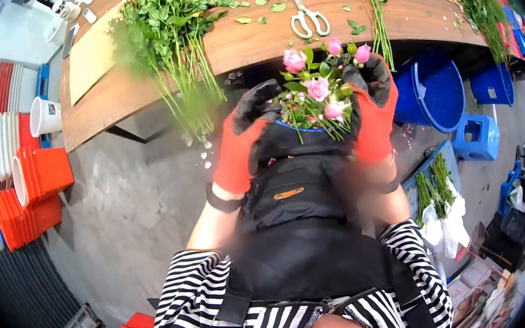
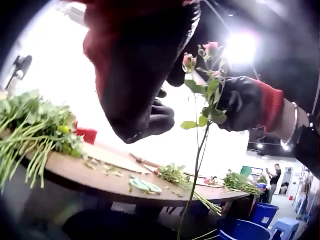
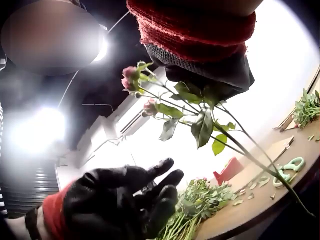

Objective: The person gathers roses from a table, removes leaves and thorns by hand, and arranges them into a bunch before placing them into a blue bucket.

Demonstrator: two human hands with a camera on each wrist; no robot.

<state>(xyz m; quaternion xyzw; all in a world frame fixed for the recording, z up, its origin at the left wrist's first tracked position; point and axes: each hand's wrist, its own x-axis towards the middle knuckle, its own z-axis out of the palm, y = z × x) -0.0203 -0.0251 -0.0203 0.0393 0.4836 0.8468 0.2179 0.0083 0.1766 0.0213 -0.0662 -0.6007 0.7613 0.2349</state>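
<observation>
Both hands wear red and black gloves. The right hand [image 1: 373, 103] grips a stem of pink roses [image 1: 317, 89] near its upper leaves; in the right wrist view the stem [image 3: 250, 156] slants down from beneath that hand [image 3: 205, 65]. Beside the flowers, the left hand [image 1: 247, 133] has loosely bent fingers and holds nothing; a gap separates it from the stem [image 2: 192, 185] in the left wrist view. Below the roses, a blue-rimmed bucket [image 1: 310, 129] contains leaves and cut bits. The right fingertips are partly hidden by leaves.
On the wooden table [image 1: 242, 44] lie green-handled scissors [image 1: 309, 19], a large bundle of stems [image 1: 181, 50] and a smaller bundle [image 1: 377, 5]. Blue buckets [image 1: 429, 93] and a blue stool [image 1: 476, 137] stand at the right; orange crates [image 1: 46, 170] at the left.
</observation>
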